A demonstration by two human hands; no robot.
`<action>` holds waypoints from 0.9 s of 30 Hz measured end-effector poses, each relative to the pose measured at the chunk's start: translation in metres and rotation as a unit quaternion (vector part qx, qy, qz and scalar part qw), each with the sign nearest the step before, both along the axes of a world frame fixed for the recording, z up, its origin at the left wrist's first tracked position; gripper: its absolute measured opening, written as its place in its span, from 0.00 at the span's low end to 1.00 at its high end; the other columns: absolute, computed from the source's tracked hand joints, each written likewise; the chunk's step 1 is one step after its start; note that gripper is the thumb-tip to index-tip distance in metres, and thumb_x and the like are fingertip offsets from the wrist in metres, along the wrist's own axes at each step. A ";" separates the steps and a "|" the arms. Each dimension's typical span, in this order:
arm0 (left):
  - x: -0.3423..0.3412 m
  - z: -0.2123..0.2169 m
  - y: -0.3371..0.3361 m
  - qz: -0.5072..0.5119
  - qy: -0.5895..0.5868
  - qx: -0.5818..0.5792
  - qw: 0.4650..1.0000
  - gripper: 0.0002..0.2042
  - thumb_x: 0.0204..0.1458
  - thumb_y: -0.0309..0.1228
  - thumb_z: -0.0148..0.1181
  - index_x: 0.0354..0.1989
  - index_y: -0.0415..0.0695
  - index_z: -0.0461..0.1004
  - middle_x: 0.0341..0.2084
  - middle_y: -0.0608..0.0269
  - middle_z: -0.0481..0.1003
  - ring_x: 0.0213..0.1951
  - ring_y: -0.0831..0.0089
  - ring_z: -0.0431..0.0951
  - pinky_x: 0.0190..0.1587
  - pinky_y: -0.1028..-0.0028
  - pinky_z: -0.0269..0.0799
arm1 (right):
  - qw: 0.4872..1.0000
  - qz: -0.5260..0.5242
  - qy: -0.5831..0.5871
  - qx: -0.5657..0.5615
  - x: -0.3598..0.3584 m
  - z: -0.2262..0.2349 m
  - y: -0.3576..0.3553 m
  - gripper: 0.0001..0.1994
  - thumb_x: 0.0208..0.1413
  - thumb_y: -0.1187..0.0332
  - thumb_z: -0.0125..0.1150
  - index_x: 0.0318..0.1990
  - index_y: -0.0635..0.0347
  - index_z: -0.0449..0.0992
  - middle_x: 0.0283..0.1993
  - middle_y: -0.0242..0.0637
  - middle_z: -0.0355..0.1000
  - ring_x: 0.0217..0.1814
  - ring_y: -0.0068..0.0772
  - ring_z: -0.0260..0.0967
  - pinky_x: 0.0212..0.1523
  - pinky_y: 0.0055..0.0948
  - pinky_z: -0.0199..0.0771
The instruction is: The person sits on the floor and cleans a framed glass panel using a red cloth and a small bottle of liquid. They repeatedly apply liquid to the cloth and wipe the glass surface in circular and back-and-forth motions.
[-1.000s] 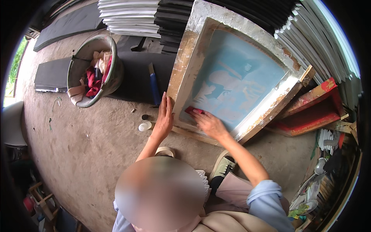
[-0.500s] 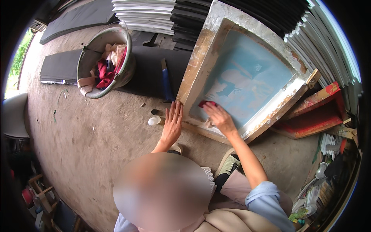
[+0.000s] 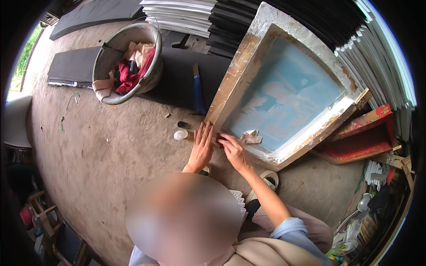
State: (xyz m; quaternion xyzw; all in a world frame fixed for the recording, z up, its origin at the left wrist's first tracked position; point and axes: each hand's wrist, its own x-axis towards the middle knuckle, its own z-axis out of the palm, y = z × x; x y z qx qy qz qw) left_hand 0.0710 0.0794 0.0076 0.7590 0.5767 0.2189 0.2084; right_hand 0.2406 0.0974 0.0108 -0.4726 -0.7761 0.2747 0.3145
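A screen-printing frame (image 3: 234, 64) with worn, white-smeared wooden sides lies tilted before me, its mesh (image 3: 306, 95) blue with a pale pattern. My left hand (image 3: 202, 148) rests with outstretched fingers on the frame's near left corner. Close beside it, my right hand (image 3: 235, 153) pinches a red cloth (image 3: 219, 140), mostly hidden by the fingers, at the inside edge of that corner. On the near edge of the mesh lies a crumpled beige rag (image 3: 251, 137). A small white-topped bottle (image 3: 181, 134) and a black cap-like piece (image 3: 181, 124) are left of my left hand.
A bucket (image 3: 103, 60) with red and beige cloths stands at the far left. A blue-handled tool (image 3: 198, 91) lies on black sheets. Stacked boards (image 3: 177, 15) line the back. At right are a red-stained frame (image 3: 355, 137) and piled clutter (image 3: 350, 235).
My right hand has drawn the red cloth from the mesh toward me and left, to the frame's corner. The beige rag now shows uncovered. My left hand stays at the corner.
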 end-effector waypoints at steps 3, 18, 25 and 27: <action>0.001 -0.002 -0.005 0.007 -0.022 -0.008 1.000 0.35 0.47 0.19 0.48 0.67 0.36 0.45 0.68 0.49 0.44 0.69 0.48 0.41 0.67 0.48 0.38 | 0.995 0.013 -0.065 0.081 0.013 0.006 -0.002 0.16 0.45 0.81 0.58 0.44 0.59 0.77 0.49 0.37 0.73 0.54 0.38 0.66 0.56 0.37 0.67; 0.012 0.085 0.022 -0.041 -0.216 0.026 0.975 0.27 0.47 0.25 0.60 0.59 0.44 0.63 0.56 0.53 0.65 0.63 0.55 0.59 0.64 0.60 0.54 | 0.997 -0.072 -0.009 -0.009 0.039 0.092 0.025 0.08 0.46 0.79 0.61 0.35 0.60 0.75 0.35 0.35 0.73 0.42 0.40 0.66 0.44 0.36 0.67; -0.004 0.138 0.016 0.035 -0.263 -0.006 0.964 0.08 0.49 0.28 0.63 0.35 0.39 0.75 0.30 0.59 0.76 0.30 0.67 0.77 0.34 0.69 0.73 | 0.989 -0.110 0.100 -0.001 0.006 0.161 0.008 0.06 0.53 0.73 0.61 0.38 0.59 0.76 0.32 0.34 0.73 0.36 0.30 0.69 0.37 0.29 0.69; -0.011 0.135 0.013 0.110 -0.335 -0.042 0.935 0.08 0.49 0.27 0.62 0.36 0.39 0.75 0.28 0.59 0.75 0.29 0.70 0.76 0.33 0.71 0.72 | 0.961 -0.207 0.184 -0.002 -0.003 0.155 0.009 0.05 0.54 0.73 0.59 0.38 0.59 0.76 0.31 0.34 0.73 0.35 0.28 0.69 0.36 0.27 0.69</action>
